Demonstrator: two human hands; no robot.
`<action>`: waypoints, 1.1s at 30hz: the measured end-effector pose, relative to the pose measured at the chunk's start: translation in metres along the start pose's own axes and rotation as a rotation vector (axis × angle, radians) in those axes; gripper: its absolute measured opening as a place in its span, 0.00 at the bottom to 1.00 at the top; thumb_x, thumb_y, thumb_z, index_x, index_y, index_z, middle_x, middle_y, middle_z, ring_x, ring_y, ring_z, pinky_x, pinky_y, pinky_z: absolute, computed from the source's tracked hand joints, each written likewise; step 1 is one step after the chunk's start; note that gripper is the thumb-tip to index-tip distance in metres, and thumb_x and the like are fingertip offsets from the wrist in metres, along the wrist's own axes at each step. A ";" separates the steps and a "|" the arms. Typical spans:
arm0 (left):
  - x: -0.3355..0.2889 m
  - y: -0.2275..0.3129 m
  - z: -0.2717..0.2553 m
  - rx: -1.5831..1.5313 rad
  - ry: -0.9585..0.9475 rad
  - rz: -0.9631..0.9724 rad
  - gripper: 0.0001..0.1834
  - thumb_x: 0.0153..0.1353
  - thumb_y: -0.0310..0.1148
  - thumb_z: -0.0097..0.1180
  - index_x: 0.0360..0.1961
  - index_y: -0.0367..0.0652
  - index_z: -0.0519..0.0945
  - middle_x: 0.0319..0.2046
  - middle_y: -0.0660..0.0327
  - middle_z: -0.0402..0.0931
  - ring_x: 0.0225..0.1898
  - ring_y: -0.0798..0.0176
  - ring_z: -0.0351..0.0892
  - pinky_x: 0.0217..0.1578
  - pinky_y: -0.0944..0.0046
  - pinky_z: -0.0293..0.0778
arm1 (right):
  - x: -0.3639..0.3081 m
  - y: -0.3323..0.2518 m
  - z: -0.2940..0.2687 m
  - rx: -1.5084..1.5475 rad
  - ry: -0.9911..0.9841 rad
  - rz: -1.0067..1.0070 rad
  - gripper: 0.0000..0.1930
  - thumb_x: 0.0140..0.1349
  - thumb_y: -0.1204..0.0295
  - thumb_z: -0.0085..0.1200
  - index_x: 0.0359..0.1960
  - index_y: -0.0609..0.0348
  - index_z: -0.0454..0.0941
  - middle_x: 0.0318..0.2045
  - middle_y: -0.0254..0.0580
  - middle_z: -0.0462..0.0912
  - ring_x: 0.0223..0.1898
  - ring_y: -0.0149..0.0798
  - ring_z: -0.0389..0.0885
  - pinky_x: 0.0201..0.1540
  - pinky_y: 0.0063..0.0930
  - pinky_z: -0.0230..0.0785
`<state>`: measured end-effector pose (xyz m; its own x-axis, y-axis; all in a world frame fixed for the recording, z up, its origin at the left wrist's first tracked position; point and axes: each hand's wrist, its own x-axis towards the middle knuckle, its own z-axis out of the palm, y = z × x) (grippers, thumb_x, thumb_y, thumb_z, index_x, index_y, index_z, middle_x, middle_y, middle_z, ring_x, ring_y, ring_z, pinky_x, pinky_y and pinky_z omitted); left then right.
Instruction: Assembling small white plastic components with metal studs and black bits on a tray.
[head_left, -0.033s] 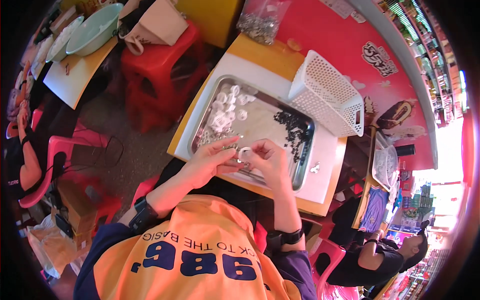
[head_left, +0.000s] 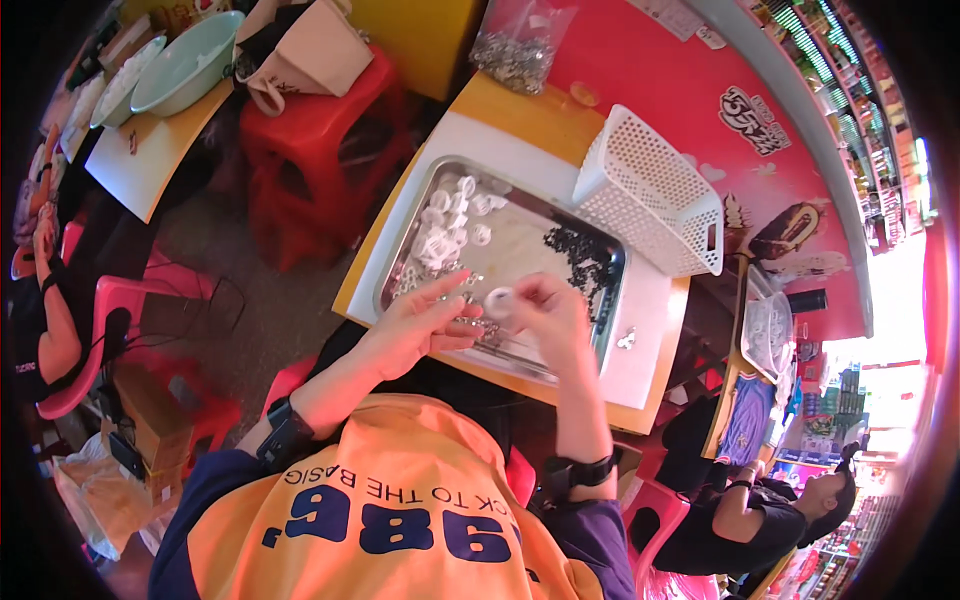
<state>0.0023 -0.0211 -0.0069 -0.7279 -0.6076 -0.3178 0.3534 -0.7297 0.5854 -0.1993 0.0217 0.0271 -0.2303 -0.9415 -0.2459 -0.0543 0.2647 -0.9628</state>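
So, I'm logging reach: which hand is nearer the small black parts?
Right. The right hand is beside the small black parts; the left hand is farther off to their left.

a yellow panel (head_left: 420,40) and a red printed panel (head_left: 620,65) stand at the back; a red plastic stool (head_left: 310,128) and pink chair (head_left: 106,310) rest on dark floor (head_left: 215,260), bright light (head_left: 890,300) and stocked shelves (head_left: 850,95) at right

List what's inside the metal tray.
The metal tray holds white round parts at left, small black pieces at right, and small silvery pieces near the left hand. What lies beneath that hand and the right hand cannot be seen.
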 end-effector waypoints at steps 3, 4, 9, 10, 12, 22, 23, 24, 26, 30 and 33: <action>-0.004 0.008 -0.005 0.068 0.056 0.023 0.25 0.68 0.37 0.46 0.64 0.43 0.61 0.48 0.53 0.74 0.48 0.59 0.78 0.45 0.62 0.77 | 0.022 -0.055 -0.050 -0.180 0.273 -0.104 0.05 0.56 0.76 0.56 0.33 0.65 0.78 0.23 0.34 0.78 0.23 0.23 0.74 0.25 0.19 0.66; -0.004 0.009 -0.007 0.071 0.043 0.029 0.25 0.68 0.37 0.46 0.64 0.43 0.61 0.48 0.53 0.74 0.48 0.59 0.78 0.45 0.62 0.77 | 0.036 -0.059 -0.075 -0.190 0.373 -0.261 0.06 0.56 0.75 0.55 0.32 0.65 0.79 0.22 0.35 0.78 0.22 0.23 0.73 0.25 0.19 0.65; -0.003 0.012 -0.021 0.073 0.045 0.056 0.21 0.68 0.35 0.46 0.60 0.39 0.67 0.46 0.54 0.76 0.44 0.61 0.79 0.43 0.65 0.78 | 0.086 -0.057 -0.144 -0.826 0.735 -0.480 0.11 0.55 0.73 0.58 0.38 0.67 0.77 0.30 0.44 0.80 0.26 0.35 0.77 0.33 0.26 0.70; -0.004 0.014 -0.022 0.071 0.046 0.066 0.21 0.68 0.35 0.46 0.60 0.39 0.67 0.46 0.54 0.76 0.44 0.61 0.79 0.43 0.65 0.78 | 0.090 -0.053 -0.146 -1.131 0.808 -0.617 0.13 0.55 0.73 0.58 0.40 0.67 0.76 0.33 0.46 0.79 0.27 0.38 0.78 0.36 0.28 0.71; -0.004 0.016 -0.026 0.070 0.110 0.043 0.19 0.67 0.34 0.47 0.57 0.38 0.70 0.44 0.55 0.77 0.43 0.63 0.79 0.43 0.66 0.78 | 0.091 -0.056 -0.099 -0.994 0.633 -0.629 0.13 0.55 0.75 0.56 0.43 0.63 0.75 0.38 0.48 0.78 0.34 0.43 0.79 0.41 0.32 0.70; -0.014 0.025 -0.023 0.086 0.144 0.051 0.19 0.65 0.36 0.52 0.54 0.39 0.73 0.43 0.58 0.77 0.41 0.67 0.78 0.43 0.69 0.76 | 0.138 0.023 0.004 -0.922 0.056 -0.611 0.12 0.54 0.74 0.56 0.41 0.59 0.79 0.37 0.46 0.77 0.38 0.47 0.78 0.43 0.34 0.71; -0.015 0.025 -0.026 0.072 0.140 0.066 0.18 0.65 0.35 0.52 0.54 0.39 0.73 0.43 0.58 0.77 0.41 0.67 0.78 0.43 0.69 0.76 | 0.130 0.016 0.008 -0.743 0.109 -0.506 0.11 0.55 0.73 0.57 0.40 0.60 0.80 0.35 0.45 0.79 0.35 0.42 0.79 0.41 0.31 0.71; -0.017 0.025 -0.030 0.059 0.135 0.078 0.18 0.64 0.34 0.52 0.54 0.39 0.73 0.43 0.58 0.77 0.42 0.67 0.78 0.44 0.69 0.76 | 0.120 0.010 0.011 -0.565 0.161 -0.395 0.11 0.55 0.73 0.58 0.40 0.60 0.80 0.32 0.44 0.81 0.32 0.38 0.79 0.39 0.28 0.71; -0.014 0.025 -0.030 0.055 0.147 0.099 0.18 0.64 0.31 0.52 0.54 0.39 0.72 0.44 0.58 0.77 0.43 0.66 0.78 0.44 0.67 0.76 | 0.096 0.004 0.012 -0.410 0.145 -0.258 0.10 0.55 0.71 0.59 0.38 0.62 0.81 0.29 0.42 0.83 0.28 0.29 0.77 0.35 0.23 0.69; -0.004 0.024 -0.010 0.084 0.141 0.242 0.19 0.63 0.28 0.53 0.55 0.37 0.71 0.45 0.57 0.76 0.46 0.65 0.78 0.47 0.67 0.76 | 0.039 -0.006 0.027 -0.150 0.091 -0.161 0.11 0.54 0.75 0.61 0.39 0.63 0.80 0.29 0.41 0.82 0.28 0.27 0.77 0.32 0.20 0.69; 0.007 0.011 0.001 0.111 0.130 0.292 0.20 0.62 0.27 0.54 0.55 0.35 0.70 0.46 0.56 0.75 0.46 0.64 0.77 0.48 0.67 0.75 | 0.011 -0.008 0.046 -0.304 0.123 -0.245 0.11 0.53 0.77 0.61 0.39 0.64 0.80 0.32 0.42 0.82 0.29 0.28 0.77 0.33 0.21 0.70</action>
<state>0.0003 -0.0329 -0.0022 -0.5217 -0.8262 -0.2126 0.4649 -0.4843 0.7412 -0.1570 -0.0004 0.0267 -0.2886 -0.9572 0.0200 -0.4029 0.1025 -0.9095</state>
